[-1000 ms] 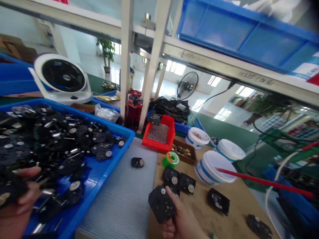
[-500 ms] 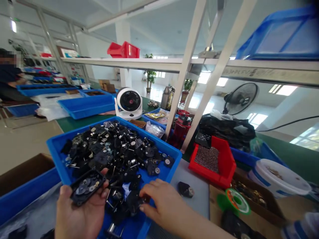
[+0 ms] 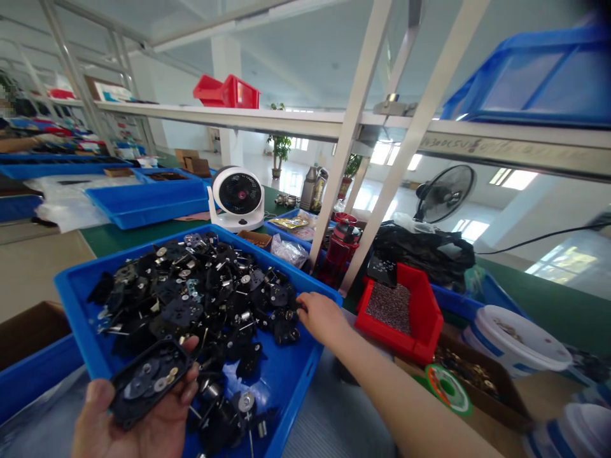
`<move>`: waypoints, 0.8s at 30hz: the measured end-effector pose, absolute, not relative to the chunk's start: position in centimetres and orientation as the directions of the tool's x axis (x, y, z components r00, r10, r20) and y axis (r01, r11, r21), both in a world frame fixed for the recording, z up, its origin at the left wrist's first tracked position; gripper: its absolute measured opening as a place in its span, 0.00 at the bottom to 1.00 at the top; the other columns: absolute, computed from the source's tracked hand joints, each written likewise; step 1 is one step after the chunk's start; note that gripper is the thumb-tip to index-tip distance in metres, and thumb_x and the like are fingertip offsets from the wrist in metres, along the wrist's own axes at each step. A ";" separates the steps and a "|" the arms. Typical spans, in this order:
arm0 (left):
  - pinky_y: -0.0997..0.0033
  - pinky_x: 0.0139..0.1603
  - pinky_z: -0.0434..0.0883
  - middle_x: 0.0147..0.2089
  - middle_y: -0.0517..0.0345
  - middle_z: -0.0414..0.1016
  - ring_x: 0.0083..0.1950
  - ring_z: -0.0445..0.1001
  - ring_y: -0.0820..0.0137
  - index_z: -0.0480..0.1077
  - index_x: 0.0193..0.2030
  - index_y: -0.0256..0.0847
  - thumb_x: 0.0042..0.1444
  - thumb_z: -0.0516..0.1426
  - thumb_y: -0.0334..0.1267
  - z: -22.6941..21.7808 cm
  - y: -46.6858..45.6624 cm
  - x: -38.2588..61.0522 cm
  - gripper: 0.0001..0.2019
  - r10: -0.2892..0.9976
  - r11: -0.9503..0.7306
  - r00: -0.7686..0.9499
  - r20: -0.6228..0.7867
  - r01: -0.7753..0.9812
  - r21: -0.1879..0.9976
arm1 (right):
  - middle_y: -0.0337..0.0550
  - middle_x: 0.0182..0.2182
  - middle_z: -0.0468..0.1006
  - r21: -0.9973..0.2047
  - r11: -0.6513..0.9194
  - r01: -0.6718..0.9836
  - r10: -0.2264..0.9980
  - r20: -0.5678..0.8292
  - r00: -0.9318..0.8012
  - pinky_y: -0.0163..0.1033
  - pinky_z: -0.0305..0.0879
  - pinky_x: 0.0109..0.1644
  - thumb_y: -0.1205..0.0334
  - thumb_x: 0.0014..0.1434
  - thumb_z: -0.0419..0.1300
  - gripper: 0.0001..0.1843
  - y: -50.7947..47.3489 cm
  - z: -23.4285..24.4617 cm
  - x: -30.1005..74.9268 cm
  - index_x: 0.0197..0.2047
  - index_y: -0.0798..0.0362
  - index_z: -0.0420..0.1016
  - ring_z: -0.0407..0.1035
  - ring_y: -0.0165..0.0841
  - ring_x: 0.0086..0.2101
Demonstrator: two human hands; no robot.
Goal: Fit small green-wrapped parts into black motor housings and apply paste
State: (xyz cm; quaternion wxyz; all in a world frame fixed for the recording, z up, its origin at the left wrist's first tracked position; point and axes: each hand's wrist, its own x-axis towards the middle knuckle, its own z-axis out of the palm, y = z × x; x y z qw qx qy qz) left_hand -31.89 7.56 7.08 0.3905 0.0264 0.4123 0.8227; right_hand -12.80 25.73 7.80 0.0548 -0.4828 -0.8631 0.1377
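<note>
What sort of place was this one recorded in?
Probably a factory assembly workshop: a blue tray heaped with black parts, a red bin of small pieces, and a long shelf above the green bench.

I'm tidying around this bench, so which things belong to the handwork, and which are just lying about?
Likely belonging to the work:
open black housing, held in the left hand
blue tray of black parts, with the right hand over its rim

Probably just lying about:
white fan
red bottle
black plastic bag
</note>
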 end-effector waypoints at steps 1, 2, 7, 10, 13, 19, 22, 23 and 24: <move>0.75 0.30 0.79 0.45 0.49 0.84 0.33 0.80 0.66 0.79 0.38 0.40 0.48 0.60 0.59 7.0 7.6 -32.0 0.23 0.661 -0.356 -0.692 -0.292 -0.631 0.690 | 0.48 0.50 0.75 -0.267 0.443 0.856 0.883 -0.034 -0.468 0.53 0.68 0.54 0.59 0.68 0.58 0.13 26.7 7.4 -12.8 0.52 0.56 0.72 0.71 0.41 0.49; 0.75 0.30 0.79 0.44 0.49 0.84 0.32 0.80 0.66 0.79 0.37 0.40 0.47 0.61 0.59 6.9 7.7 -32.1 0.23 0.656 -0.359 -0.691 -0.305 -0.640 0.679 | 0.48 0.50 0.75 -0.251 0.402 0.881 0.905 -0.036 -0.423 0.53 0.69 0.53 0.57 0.67 0.59 0.14 27.3 6.9 -13.0 0.52 0.56 0.72 0.71 0.41 0.48; 0.71 0.25 0.79 0.41 0.48 0.85 0.27 0.80 0.62 0.80 0.35 0.39 0.33 0.69 0.57 6.9 8.1 -32.5 0.26 0.670 -0.328 -0.662 -0.337 -0.671 0.665 | 0.46 0.47 0.76 -0.308 0.315 0.898 0.939 -0.036 -0.342 0.50 0.71 0.50 0.56 0.66 0.61 0.13 28.2 5.3 -13.8 0.48 0.55 0.73 0.72 0.38 0.45; 0.71 0.22 0.78 0.41 0.44 0.85 0.26 0.80 0.61 0.80 0.39 0.41 0.23 0.72 0.55 7.4 8.0 -32.4 0.32 0.675 -0.289 -0.646 -0.357 -0.677 0.677 | 0.45 0.44 0.76 -0.430 0.284 0.857 0.952 0.020 -0.306 0.48 0.72 0.48 0.56 0.67 0.60 0.12 28.3 5.8 -13.4 0.46 0.56 0.74 0.73 0.37 0.42; 0.70 0.25 0.78 0.45 0.43 0.84 0.29 0.81 0.59 0.78 0.43 0.44 0.30 0.71 0.55 7.7 7.9 -31.9 0.31 0.712 -0.269 -0.623 -0.325 -0.669 0.692 | 0.42 0.38 0.77 -0.580 0.274 0.767 0.958 0.094 -0.271 0.45 0.72 0.44 0.57 0.68 0.57 0.11 27.8 7.4 -11.5 0.43 0.56 0.73 0.73 0.34 0.37; 0.67 0.31 0.79 0.45 0.39 0.83 0.33 0.81 0.57 0.77 0.46 0.38 0.43 0.67 0.53 8.5 7.2 -30.3 0.27 0.802 -0.235 -0.560 -0.206 -0.613 0.754 | 0.35 0.27 0.73 -0.819 0.306 0.486 0.915 0.111 -0.389 0.35 0.69 0.32 0.56 0.67 0.48 0.08 20.5 10.1 -2.7 0.38 0.49 0.61 0.71 0.31 0.27; 0.63 0.34 0.78 0.46 0.41 0.83 0.37 0.81 0.54 0.75 0.51 0.39 0.50 0.63 0.54 9.2 6.1 -28.0 0.26 0.882 -0.147 -0.426 -0.201 -0.654 0.742 | 0.36 0.27 0.72 -0.881 0.244 0.405 0.871 0.015 -0.491 0.34 0.65 0.30 0.50 0.66 0.48 0.12 14.2 8.8 3.5 0.41 0.48 0.63 0.69 0.31 0.27; 0.63 0.35 0.77 0.47 0.41 0.83 0.38 0.81 0.53 0.74 0.52 0.39 0.52 0.62 0.54 9.5 5.7 -26.8 0.26 0.905 -0.099 -0.368 -0.212 -0.669 0.737 | 0.37 0.29 0.72 -0.891 0.198 0.409 0.856 -0.046 -0.515 0.34 0.66 0.32 0.50 0.66 0.49 0.12 12.1 7.7 5.4 0.39 0.48 0.65 0.69 0.32 0.28; 0.64 0.34 0.76 0.48 0.39 0.82 0.38 0.81 0.52 0.73 0.53 0.39 0.52 0.62 0.54 9.7 5.2 -25.4 0.26 0.923 -0.044 -0.309 -0.231 -0.679 0.733 | 0.37 0.29 0.73 -0.884 0.154 0.441 0.842 -0.116 -0.527 0.35 0.66 0.33 0.51 0.65 0.51 0.11 10.1 6.5 7.1 0.38 0.48 0.66 0.70 0.32 0.29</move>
